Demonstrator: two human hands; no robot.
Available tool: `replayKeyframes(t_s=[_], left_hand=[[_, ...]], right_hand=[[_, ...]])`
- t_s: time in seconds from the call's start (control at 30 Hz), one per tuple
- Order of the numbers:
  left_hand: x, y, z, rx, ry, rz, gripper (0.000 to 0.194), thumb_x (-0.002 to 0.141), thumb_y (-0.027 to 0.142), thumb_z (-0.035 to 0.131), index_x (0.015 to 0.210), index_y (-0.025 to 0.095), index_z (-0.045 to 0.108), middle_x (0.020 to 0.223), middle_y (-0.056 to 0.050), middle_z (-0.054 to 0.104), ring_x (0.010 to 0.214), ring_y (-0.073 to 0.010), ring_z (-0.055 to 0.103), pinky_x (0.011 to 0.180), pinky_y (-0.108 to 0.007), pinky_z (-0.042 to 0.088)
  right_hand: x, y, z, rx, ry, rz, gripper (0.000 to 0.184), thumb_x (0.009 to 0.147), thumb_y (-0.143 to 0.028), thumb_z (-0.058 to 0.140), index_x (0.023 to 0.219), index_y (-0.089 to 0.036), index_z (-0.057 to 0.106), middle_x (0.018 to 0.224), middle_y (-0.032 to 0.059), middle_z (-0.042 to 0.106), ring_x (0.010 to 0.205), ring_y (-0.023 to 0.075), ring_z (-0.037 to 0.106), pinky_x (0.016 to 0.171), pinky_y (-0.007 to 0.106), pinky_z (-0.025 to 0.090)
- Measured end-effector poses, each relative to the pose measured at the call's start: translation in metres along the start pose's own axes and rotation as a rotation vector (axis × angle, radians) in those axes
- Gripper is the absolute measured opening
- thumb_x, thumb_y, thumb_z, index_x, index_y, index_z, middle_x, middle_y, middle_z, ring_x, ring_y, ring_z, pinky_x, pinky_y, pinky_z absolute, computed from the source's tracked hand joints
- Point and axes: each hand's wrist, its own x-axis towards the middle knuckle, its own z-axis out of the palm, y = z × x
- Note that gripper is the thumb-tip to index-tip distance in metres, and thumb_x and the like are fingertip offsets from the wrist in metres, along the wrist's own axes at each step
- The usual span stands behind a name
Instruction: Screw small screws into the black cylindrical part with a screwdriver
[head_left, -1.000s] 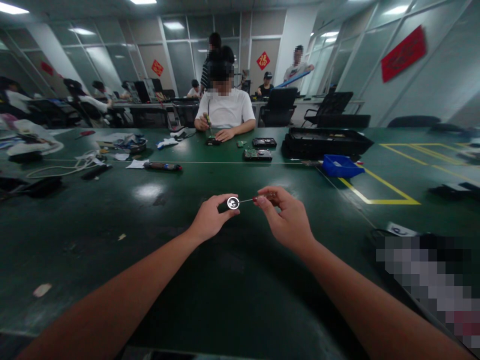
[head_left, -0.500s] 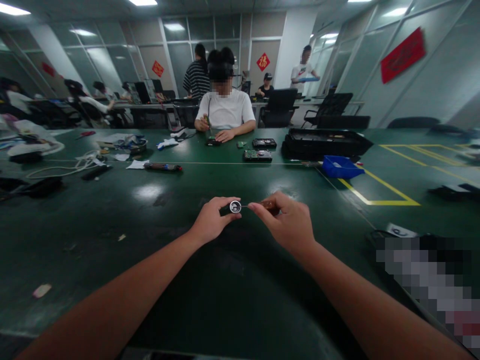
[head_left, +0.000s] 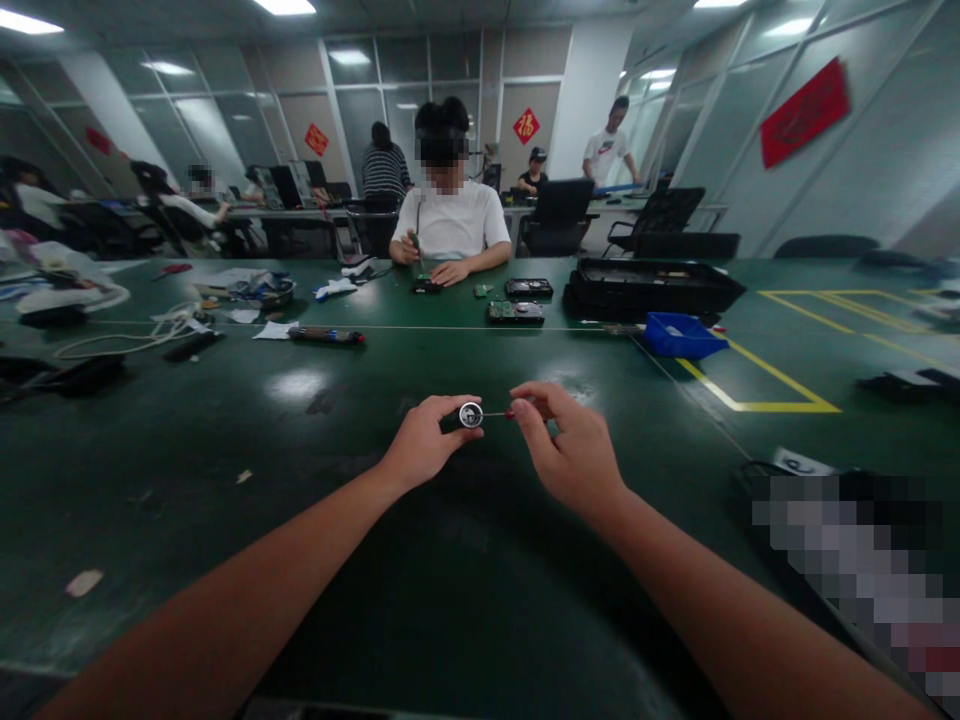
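Between the thumb and fingers of my left hand [head_left: 421, 440] is a small round part with a silver rim [head_left: 471, 414], its dark inside turned toward me. From its right side a screwdriver [head_left: 495, 414] runs across to my right hand [head_left: 566, 430]. Only the thin metal shaft and a reddish bit of the handle show; my fingers cover the rest. My right thumb and fingertips are closed around that handle. The shaft's tip meets the round part, but I cannot make out the exact contact. Both hands are held above the dark green table [head_left: 420, 600].
Across the table a person in white [head_left: 450, 225] works on a small dark device. Opened devices with green boards [head_left: 516, 312], a long black case [head_left: 652, 288] and a blue bin [head_left: 684, 335] lie ahead. A brown-handled tool [head_left: 326, 335] lies to the left.
My right hand has shifted its grip on the screwdriver; the fingers are now lifted and more of the shaft shows. My left hand and the round part have stayed put.
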Motion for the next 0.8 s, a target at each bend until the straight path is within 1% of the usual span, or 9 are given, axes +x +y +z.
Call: replayKeyframes(t_s=[0.07, 0.17, 0.23, 0.37, 0.43, 0.53, 0.67, 0.8], left_hand=[[0.0, 0.0, 0.001, 0.009, 0.011, 0.004, 0.041, 0.082, 0.031, 0.076, 0.122, 0.028, 0.067, 0.121, -0.003, 0.071, 0.113, -0.0233, 0.063, 0.102, -0.043, 0.045], [0.0, 0.0, 0.001, 0.015, 0.01, 0.024, 0.041, 0.082, 0.03, 0.077, 0.122, 0.028, 0.068, 0.119, -0.003, 0.072, 0.112, -0.0227, 0.063, 0.101, -0.042, 0.046], [0.0, 0.001, 0.001, 0.017, 0.01, 0.028, 0.042, 0.082, 0.029, 0.077, 0.122, 0.028, 0.067, 0.118, -0.003, 0.072, 0.111, -0.0227, 0.063, 0.101, -0.042, 0.046], [0.0, 0.002, -0.002, 0.006, 0.019, 0.038, 0.042, 0.082, 0.029, 0.076, 0.122, 0.029, 0.067, 0.119, -0.003, 0.071, 0.112, -0.0227, 0.063, 0.102, -0.043, 0.045], [0.001, 0.003, -0.003, 0.004, 0.019, 0.044, 0.041, 0.082, 0.029, 0.076, 0.122, 0.028, 0.068, 0.119, -0.003, 0.071, 0.112, -0.0228, 0.062, 0.102, -0.043, 0.045], [0.0, 0.005, -0.002, 0.01, 0.004, 0.027, 0.041, 0.081, 0.03, 0.077, 0.121, 0.028, 0.068, 0.119, -0.003, 0.071, 0.112, -0.0234, 0.062, 0.101, -0.044, 0.045], [0.0, 0.007, -0.002, 0.014, 0.005, 0.017, 0.041, 0.082, 0.03, 0.077, 0.121, 0.027, 0.068, 0.118, -0.004, 0.072, 0.111, -0.0238, 0.062, 0.1, -0.045, 0.045], [0.0, 0.007, -0.003, 0.026, 0.02, 0.041, 0.04, 0.081, 0.03, 0.078, 0.12, 0.027, 0.068, 0.119, -0.003, 0.072, 0.112, -0.0241, 0.062, 0.1, -0.044, 0.045]], right_hand=[[0.0, 0.001, 0.003, 0.129, 0.043, 0.098, 0.021, 0.096, -0.035, 0.054, 0.107, -0.02, 0.063, 0.085, 0.0047, 0.072, 0.074, 0.018, 0.067, 0.065, 0.031, 0.049], [0.001, 0.003, 0.007, 0.321, 0.082, 0.217, 0.022, 0.096, -0.038, 0.053, 0.098, -0.019, 0.065, 0.083, 0.0048, 0.072, 0.076, 0.0181, 0.068, 0.07, 0.033, 0.051], [0.003, 0.006, 0.011, 0.437, 0.106, 0.279, 0.025, 0.096, -0.039, 0.052, 0.096, -0.019, 0.067, 0.081, 0.0042, 0.07, 0.074, 0.0173, 0.066, 0.073, 0.034, 0.052], [0.009, 0.018, 0.015, 0.749, 0.164, 0.467, 0.024, 0.092, -0.042, 0.058, 0.091, -0.019, 0.066, 0.08, 0.0029, 0.065, 0.072, 0.0158, 0.062, 0.07, 0.033, 0.052], [0.011, 0.025, 0.016, 0.842, 0.199, 0.531, 0.024, 0.09, -0.043, 0.059, 0.087, -0.019, 0.064, 0.079, 0.0019, 0.063, 0.07, 0.0149, 0.06, 0.067, 0.032, 0.051], [0.011, 0.029, 0.015, 0.803, 0.234, 0.506, 0.024, 0.09, -0.044, 0.06, 0.089, -0.02, 0.063, 0.081, 0.0018, 0.064, 0.071, 0.0151, 0.06, 0.067, 0.031, 0.051], [0.01, 0.026, 0.013, 0.681, 0.21, 0.43, 0.027, 0.092, -0.045, 0.058, 0.094, -0.019, 0.064, 0.081, 0.0033, 0.066, 0.072, 0.0163, 0.062, 0.069, 0.033, 0.052], [0.01, 0.022, 0.01, 0.604, 0.207, 0.368, 0.026, 0.094, -0.044, 0.056, 0.095, -0.019, 0.064, 0.081, 0.0034, 0.066, 0.071, 0.0163, 0.062, 0.069, 0.034, 0.052]])
